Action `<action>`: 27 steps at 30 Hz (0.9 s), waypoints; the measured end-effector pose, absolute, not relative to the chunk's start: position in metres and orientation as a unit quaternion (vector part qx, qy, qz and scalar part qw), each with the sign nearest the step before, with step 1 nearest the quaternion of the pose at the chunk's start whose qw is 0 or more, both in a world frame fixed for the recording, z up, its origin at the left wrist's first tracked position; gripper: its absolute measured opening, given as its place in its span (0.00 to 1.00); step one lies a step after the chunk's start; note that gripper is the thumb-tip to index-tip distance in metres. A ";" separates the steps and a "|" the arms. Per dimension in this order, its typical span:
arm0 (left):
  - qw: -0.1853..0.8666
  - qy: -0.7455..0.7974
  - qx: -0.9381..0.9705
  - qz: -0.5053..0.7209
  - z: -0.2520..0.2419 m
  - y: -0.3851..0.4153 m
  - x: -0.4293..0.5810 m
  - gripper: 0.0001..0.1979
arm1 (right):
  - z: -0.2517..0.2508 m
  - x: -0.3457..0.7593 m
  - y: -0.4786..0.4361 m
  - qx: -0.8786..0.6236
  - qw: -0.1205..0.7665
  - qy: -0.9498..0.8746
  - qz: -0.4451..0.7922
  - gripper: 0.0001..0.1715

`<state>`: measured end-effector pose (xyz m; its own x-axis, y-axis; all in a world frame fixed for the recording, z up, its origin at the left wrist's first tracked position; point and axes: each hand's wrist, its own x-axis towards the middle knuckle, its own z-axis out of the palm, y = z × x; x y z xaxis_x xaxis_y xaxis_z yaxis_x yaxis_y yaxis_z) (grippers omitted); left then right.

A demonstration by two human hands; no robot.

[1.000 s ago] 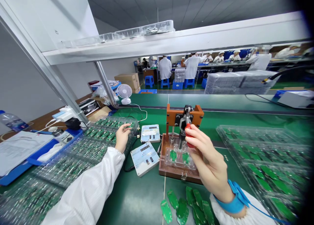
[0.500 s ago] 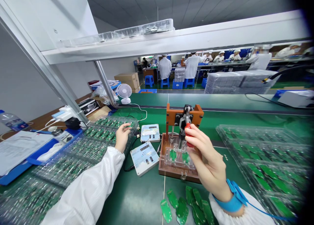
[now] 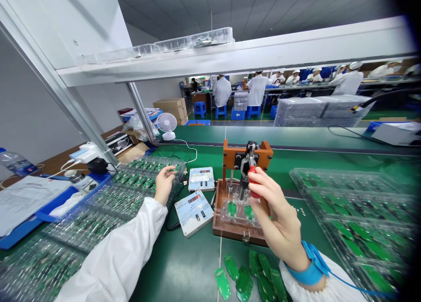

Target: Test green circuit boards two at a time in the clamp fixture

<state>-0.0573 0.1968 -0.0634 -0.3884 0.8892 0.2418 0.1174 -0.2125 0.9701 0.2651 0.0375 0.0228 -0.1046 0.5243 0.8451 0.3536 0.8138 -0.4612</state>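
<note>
My right hand (image 3: 279, 216), with a blue strap at its wrist, is closed round the red handle (image 3: 253, 181) of a toggle clamp on a test fixture (image 3: 248, 152). The handle points down. Under the clamp, two green circuit boards (image 3: 232, 208) sit below a clear plate in the brown base. Loosely bent, my left hand (image 3: 165, 183) rests at the right edge of a clear tray of populated circuit boards (image 3: 136, 179); its fingers are apart and I see nothing in them. Between my hands lie two display boxes (image 3: 194, 213), their digits lit red.
Loose green boards (image 3: 243, 280) lie in front of the fixture. A clear tray (image 3: 348, 214) with more boards stands at the right. Behind the boxes is a small white fan (image 3: 167, 124). A shelf (image 3: 210, 58) crosses above the bench; people in white coats sit beyond.
The digits on both display boxes have turned from dark to lit red. My right hand has shifted very slightly on the handle; my left hand stays in place.
</note>
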 end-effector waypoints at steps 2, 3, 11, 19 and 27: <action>0.307 0.546 0.459 0.630 -0.063 0.197 -0.057 0.20 | 0.023 0.265 0.037 -0.297 0.600 -0.740 0.071 0.30; 0.307 0.546 0.459 0.630 -0.063 0.197 -0.057 0.20 | 0.023 0.266 0.037 -0.296 0.600 -0.740 0.070 0.30; 0.306 0.545 0.466 0.626 -0.064 0.197 -0.058 0.20 | 0.022 0.266 0.039 -0.291 0.605 -0.737 0.080 0.31; 0.302 0.545 0.471 0.625 -0.066 0.198 -0.059 0.20 | 0.022 0.266 0.040 -0.287 0.608 -0.737 0.071 0.30; 0.294 0.544 0.474 0.627 -0.067 0.199 -0.059 0.20 | 0.025 0.265 0.040 -0.292 0.605 -0.738 0.062 0.29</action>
